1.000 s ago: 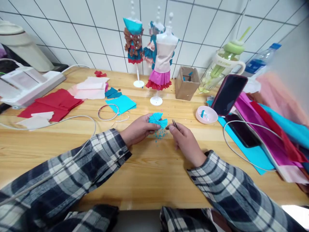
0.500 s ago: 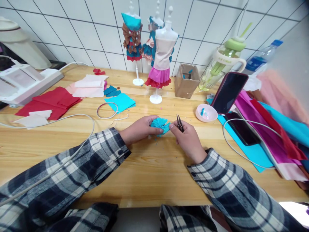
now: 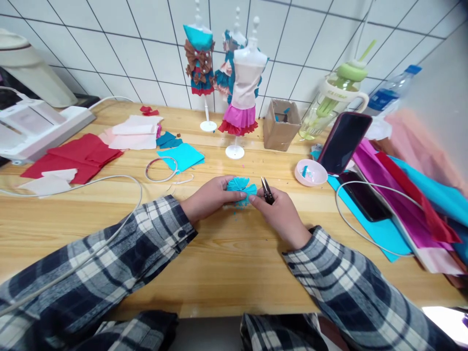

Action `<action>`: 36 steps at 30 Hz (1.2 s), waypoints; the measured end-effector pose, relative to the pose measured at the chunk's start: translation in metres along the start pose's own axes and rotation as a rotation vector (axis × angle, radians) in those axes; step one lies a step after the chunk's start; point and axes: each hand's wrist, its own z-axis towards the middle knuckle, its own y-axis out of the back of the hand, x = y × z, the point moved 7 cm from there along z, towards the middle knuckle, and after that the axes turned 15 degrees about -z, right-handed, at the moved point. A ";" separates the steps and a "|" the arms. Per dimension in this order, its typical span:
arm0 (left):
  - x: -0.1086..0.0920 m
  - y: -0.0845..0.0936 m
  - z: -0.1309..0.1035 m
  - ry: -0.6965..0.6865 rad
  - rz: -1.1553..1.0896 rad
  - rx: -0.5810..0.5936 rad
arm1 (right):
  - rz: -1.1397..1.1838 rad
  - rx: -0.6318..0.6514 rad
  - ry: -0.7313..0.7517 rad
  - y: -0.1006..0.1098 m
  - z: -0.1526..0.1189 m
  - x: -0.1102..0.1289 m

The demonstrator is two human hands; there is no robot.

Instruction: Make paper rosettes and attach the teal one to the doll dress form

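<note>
Centre: left hand (image 3: 210,197) pinches blue ruffle (image 3: 238,184); right hand (image 3: 283,217), holding snips (image 3: 267,192), has moved in; fingertips (image 3: 253,199), not blades (image 3: 264,182), seemingly work its edge.

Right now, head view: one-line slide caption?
Left hand pinches a pleated blue piece; right hand, at its edge, holds dark snips; dressed mini mannequins stand behind.

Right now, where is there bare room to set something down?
The widest bare tabletop lies between the sleeves, nearside of the left hand and right hand. A smaller patch separates the right hand from the pink bowl. Fabrics crowd the right; red fabric and a power strip, the left.
</note>
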 end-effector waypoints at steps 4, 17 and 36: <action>0.000 0.001 -0.001 -0.002 -0.036 -0.055 | 0.028 0.048 -0.017 -0.002 -0.001 -0.002; -0.003 0.011 -0.002 -0.004 -0.387 -0.189 | 0.165 0.427 0.069 -0.040 -0.020 0.007; -0.005 0.004 -0.003 0.004 -0.298 -0.127 | -0.063 0.310 0.160 -0.039 -0.017 0.011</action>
